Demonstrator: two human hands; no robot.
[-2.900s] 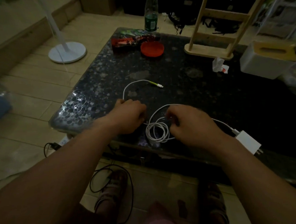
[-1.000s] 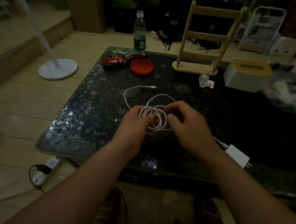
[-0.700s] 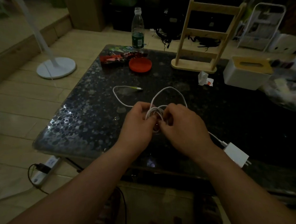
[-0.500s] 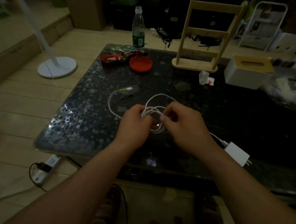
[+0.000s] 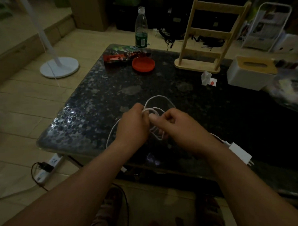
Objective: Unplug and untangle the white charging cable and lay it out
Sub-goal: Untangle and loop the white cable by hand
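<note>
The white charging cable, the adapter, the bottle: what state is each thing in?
White charging cable: looped, held in both hands.
Left hand: gripping the loops.
Right hand: pinching the loops.
White power adapter: unplugged, lying on the table, cable attached.
Clear plastic bottle: upright, uncapped.
White power strip: on floor, one black plug inserted.

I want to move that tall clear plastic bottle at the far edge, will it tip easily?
Probably. The tall clear plastic bottle looks nearly empty, so likely light. It is narrow and capless, and stands beside the snack packets, so a sideways nudge could topple it.
</note>
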